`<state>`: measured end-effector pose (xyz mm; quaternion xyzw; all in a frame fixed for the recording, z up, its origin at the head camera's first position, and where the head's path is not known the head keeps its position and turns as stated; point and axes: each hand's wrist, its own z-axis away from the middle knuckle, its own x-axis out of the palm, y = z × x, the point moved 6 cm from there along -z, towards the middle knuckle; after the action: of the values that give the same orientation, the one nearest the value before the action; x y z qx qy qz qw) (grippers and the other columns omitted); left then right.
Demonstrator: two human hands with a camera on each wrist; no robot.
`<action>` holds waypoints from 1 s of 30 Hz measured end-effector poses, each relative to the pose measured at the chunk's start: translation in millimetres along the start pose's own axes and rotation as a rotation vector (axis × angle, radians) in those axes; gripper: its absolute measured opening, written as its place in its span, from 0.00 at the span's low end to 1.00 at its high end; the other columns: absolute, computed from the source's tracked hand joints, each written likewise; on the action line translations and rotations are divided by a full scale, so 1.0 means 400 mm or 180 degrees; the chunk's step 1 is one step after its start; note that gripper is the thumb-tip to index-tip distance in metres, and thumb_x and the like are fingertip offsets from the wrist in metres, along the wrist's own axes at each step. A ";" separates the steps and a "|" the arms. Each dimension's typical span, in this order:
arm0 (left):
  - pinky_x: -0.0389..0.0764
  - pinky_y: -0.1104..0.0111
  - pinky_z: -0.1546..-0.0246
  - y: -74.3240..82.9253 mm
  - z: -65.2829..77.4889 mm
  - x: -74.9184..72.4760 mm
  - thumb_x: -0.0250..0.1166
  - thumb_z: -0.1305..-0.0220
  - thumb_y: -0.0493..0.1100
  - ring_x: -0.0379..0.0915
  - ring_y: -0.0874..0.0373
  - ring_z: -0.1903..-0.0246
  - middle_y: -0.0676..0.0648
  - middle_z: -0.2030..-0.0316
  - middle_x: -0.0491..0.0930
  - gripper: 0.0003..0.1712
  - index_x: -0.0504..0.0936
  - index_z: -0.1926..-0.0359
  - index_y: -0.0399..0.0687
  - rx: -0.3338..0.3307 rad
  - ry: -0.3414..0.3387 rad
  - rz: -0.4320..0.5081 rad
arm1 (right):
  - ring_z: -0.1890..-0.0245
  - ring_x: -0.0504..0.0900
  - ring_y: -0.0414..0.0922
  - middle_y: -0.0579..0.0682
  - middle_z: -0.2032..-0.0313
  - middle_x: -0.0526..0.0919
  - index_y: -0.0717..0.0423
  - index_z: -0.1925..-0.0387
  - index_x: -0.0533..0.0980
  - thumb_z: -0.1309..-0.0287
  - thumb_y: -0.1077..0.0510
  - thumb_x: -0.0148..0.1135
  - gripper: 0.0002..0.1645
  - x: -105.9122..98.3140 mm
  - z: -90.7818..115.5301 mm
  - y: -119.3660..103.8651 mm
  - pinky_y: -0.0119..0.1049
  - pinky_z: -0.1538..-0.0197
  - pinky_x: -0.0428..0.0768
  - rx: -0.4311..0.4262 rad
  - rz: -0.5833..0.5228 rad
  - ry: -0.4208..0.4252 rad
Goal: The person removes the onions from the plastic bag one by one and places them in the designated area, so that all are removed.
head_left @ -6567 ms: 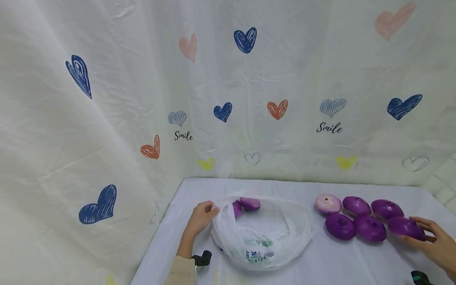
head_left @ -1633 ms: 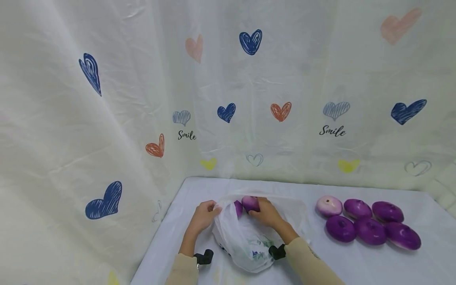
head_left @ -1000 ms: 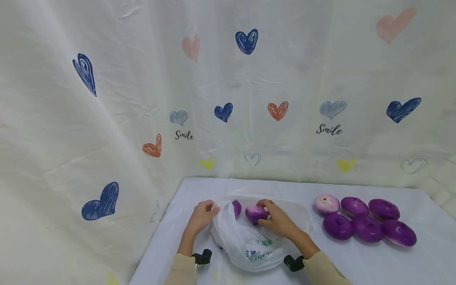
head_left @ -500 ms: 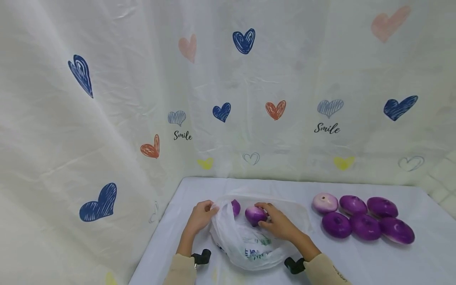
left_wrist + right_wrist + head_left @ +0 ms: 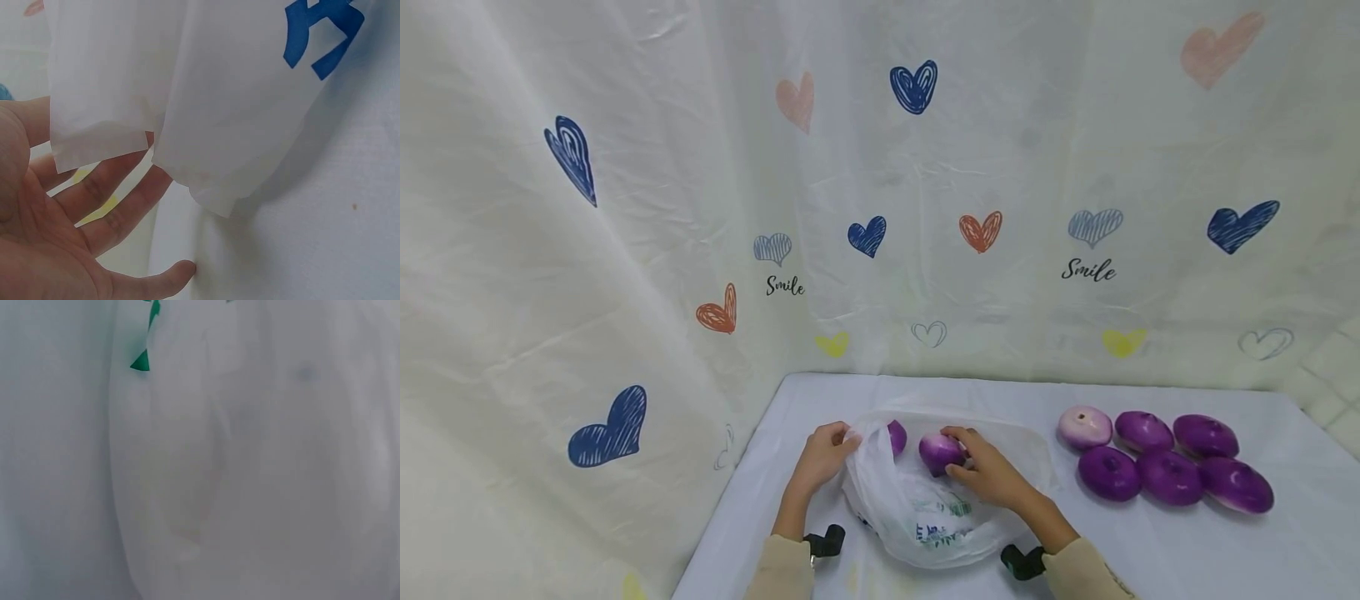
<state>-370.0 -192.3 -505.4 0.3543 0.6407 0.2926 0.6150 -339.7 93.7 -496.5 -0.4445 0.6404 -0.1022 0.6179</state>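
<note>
A white plastic bag (image 5: 955,525) with green and blue print lies on the table, its mouth facing up. My left hand (image 5: 824,454) pinches its left rim; in the left wrist view the lower fingers (image 5: 119,225) spread behind the hanging plastic. At the mouth, my right hand (image 5: 988,468) grips a purple onion (image 5: 938,452), thumb in front and fingers over its right side. Another purple onion (image 5: 897,437) shows inside the bag at the left, partly hidden by the rim. Only blurred bag plastic (image 5: 262,475) fills the right wrist view.
Right of the bag stand several purple onions (image 5: 1168,477) in two close rows, with one pale onion (image 5: 1085,427) at the back left. A white cloth covers the table (image 5: 1150,558). Behind it hangs a curtain (image 5: 1030,167) printed with hearts.
My right hand has left the onion at the right end of the group and reached into the bag. The onion it grips there has come forward, away from its neighbour. My left hand keeps its place.
</note>
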 end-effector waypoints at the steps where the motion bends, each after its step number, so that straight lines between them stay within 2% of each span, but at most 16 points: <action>1: 0.73 0.63 0.64 0.000 0.000 0.000 0.65 0.29 0.50 0.73 0.54 0.65 0.47 0.63 0.83 0.10 0.83 0.59 0.48 -0.0008 0.0000 0.0001 | 0.47 0.80 0.54 0.61 0.41 0.76 0.57 0.31 0.66 0.34 0.59 0.66 0.33 -0.002 0.003 0.000 0.53 0.45 0.82 -0.0005 -0.0009 0.0007; 6: 0.73 0.63 0.65 -0.001 0.000 0.002 0.65 0.29 0.50 0.73 0.54 0.65 0.47 0.64 0.83 0.10 0.83 0.60 0.48 -0.0032 0.0004 0.0010 | 0.49 0.78 0.53 0.62 0.37 0.74 0.57 0.30 0.65 0.33 0.57 0.66 0.34 -0.022 0.021 -0.004 0.46 0.49 0.84 -0.0023 -0.0112 0.0023; 11: 0.73 0.63 0.65 0.001 0.001 0.003 0.65 0.29 0.49 0.73 0.54 0.65 0.47 0.63 0.83 0.10 0.84 0.59 0.48 -0.0018 0.0016 0.0000 | 0.45 0.78 0.56 0.63 0.34 0.73 0.56 0.29 0.65 0.32 0.56 0.65 0.34 -0.050 0.051 -0.010 0.48 0.47 0.83 -0.0066 -0.0268 0.0061; 14: 0.73 0.64 0.66 0.002 0.000 0.004 0.65 0.29 0.49 0.73 0.54 0.66 0.47 0.64 0.83 0.10 0.83 0.59 0.48 -0.0012 0.0012 0.0003 | 0.44 0.77 0.56 0.62 0.34 0.73 0.55 0.28 0.64 0.31 0.55 0.65 0.34 -0.070 0.070 -0.011 0.46 0.47 0.83 -0.0094 -0.0346 0.0104; 20: 0.73 0.64 0.66 0.005 0.001 0.002 0.65 0.29 0.49 0.73 0.54 0.66 0.47 0.63 0.84 0.10 0.84 0.59 0.47 0.0003 0.0007 -0.0008 | 0.46 0.79 0.49 0.61 0.34 0.73 0.53 0.28 0.64 0.30 0.54 0.63 0.33 -0.109 0.101 -0.013 0.34 0.49 0.83 -0.0242 -0.0447 0.0199; 27: 0.73 0.64 0.65 0.003 0.002 -0.001 0.65 0.29 0.49 0.74 0.54 0.65 0.46 0.61 0.85 0.10 0.84 0.59 0.48 -0.0005 0.0013 -0.0013 | 0.44 0.78 0.40 0.58 0.34 0.73 0.54 0.27 0.64 0.28 0.55 0.61 0.33 -0.136 0.127 0.004 0.33 0.51 0.83 -0.0355 -0.0481 0.0267; 30: 0.74 0.64 0.65 0.002 0.001 0.000 0.65 0.29 0.49 0.74 0.54 0.65 0.46 0.60 0.85 0.10 0.84 0.59 0.48 -0.0007 0.0002 -0.0018 | 0.44 0.76 0.36 0.57 0.33 0.72 0.52 0.27 0.64 0.28 0.54 0.61 0.32 -0.154 0.142 0.013 0.33 0.51 0.83 -0.0286 -0.0472 0.0314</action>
<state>-369.6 -191.8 -504.9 0.3518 0.6416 0.2917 0.6161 -301.7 163.4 -469.1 -0.5125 0.6393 -0.1406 0.5558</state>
